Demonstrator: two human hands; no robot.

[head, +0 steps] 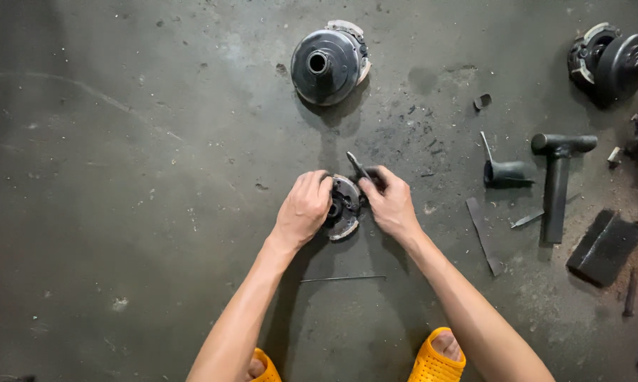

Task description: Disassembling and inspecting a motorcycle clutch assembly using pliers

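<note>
A person's left hand (303, 209) clamps a round metal clutch part (343, 207) on the concrete floor (121, 212), while the right hand (391, 205) grips pliers (358, 167) at its one o'clock edge. Judged from here, the pliers could slip off and nick the steadying fingers. A black drum (328, 65) lies at twelve o'clock.

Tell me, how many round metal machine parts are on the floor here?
3: one under both hands, a dark disc-shaped one at top centre, and another at the top right edge, partly cut off. More may lie outside the frame.
</note>
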